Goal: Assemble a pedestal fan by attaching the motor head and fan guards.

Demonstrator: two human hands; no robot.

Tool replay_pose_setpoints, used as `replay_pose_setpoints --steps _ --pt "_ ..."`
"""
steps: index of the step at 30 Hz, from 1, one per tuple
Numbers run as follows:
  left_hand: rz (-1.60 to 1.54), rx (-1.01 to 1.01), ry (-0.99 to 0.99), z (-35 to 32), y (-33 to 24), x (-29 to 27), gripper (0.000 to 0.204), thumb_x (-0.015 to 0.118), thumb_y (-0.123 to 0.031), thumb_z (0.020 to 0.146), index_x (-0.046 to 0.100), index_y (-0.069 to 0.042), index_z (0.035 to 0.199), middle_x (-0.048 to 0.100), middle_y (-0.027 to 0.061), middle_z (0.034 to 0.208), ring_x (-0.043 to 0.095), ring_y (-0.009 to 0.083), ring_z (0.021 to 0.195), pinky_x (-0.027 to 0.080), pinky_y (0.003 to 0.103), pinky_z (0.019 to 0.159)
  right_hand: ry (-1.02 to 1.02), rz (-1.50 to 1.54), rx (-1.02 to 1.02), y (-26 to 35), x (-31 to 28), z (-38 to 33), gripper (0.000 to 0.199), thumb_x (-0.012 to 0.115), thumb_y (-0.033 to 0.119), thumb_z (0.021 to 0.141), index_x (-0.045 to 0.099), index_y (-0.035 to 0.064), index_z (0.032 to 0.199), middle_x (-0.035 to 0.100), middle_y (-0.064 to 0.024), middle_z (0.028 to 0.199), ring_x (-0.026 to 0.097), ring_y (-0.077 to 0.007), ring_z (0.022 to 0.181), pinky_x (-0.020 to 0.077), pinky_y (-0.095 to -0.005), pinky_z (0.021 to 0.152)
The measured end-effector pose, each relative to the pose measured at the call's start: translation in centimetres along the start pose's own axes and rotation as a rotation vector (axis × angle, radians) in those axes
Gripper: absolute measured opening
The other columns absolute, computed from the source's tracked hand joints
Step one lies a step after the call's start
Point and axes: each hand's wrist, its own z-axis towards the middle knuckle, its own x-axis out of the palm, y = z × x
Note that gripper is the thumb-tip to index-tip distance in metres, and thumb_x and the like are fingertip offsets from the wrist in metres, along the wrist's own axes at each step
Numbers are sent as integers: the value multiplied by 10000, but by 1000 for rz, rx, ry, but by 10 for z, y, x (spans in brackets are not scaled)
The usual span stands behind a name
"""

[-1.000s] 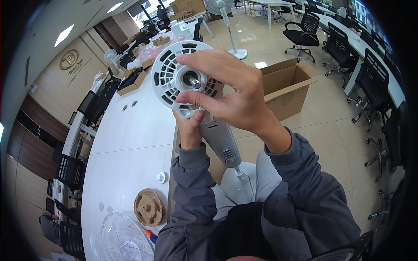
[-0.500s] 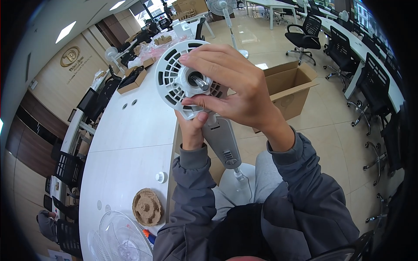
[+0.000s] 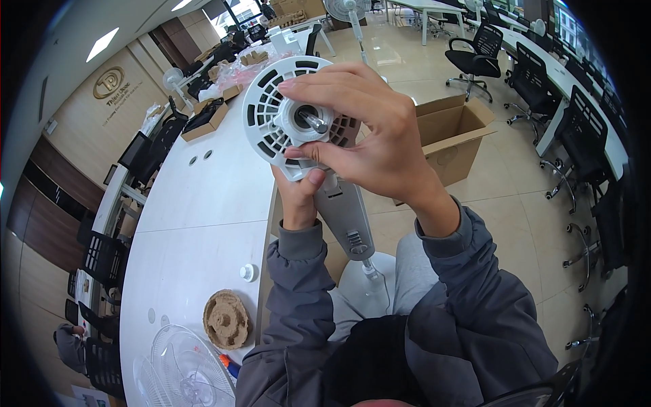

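Note:
A white slotted fan motor head faces me, a metal shaft sticking out of its middle. My right hand curls round the white ring nut at the shaft, fingers above and thumb below. From underneath, my left hand grips the motor head; its thumb shows at the lower rim, and its other fingers are hidden behind. Below the head are the grey control housing and the pole, with a round white base between my legs.
To my left is a white table with a white knob-like part, a round brown moulded-pulp piece and clear fan blades with a wire guard. An opened carton stands on the floor to the right, near black office chairs.
The fingers of my right hand have shifted slightly round the ring nut. The motor head stays in nearly the same place, held by my left hand.

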Motion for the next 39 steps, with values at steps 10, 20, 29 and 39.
replay_pose_setpoints --steps 10,20,29,39 --pt "-4 1 -32 1 1 -1 1019 914 -453 640 399 -10 1399 557 104 1270 585 230 1136 487 376 972 29 10 34 -2 1 -2 591 867 -7 561 751 89 1132 742 -30 1121 643 -254 1061 552 -343 890" --pt "3 -90 -49 -3 -1 3 983 904 -407 686 371 -26 1418 549 105 1280 582 230 1150 499 363 974 -33 9 16 6 5 -4 549 920 101 610 757 83 1134 676 -111 1155 644 -237 1038 557 -329 875" --pt "-41 14 -6 2 1 1 985 907 -393 679 375 -19 1420 547 112 1303 585 230 1170 500 366 985 -74 -46 -43 0 5 -5 552 916 98 611 750 44 1134 702 -109 1080 663 -235 999 571 -326 835" --pt "23 -45 4 1 1 -7 991 890 -462 673 403 7 1396 562 107 1268 598 224 1125 500 365 952 103 -40 -93 -5 -9 6 546 874 96 649 736 67 1176 729 -96 1082 640 -247 1057 550 -350 832"
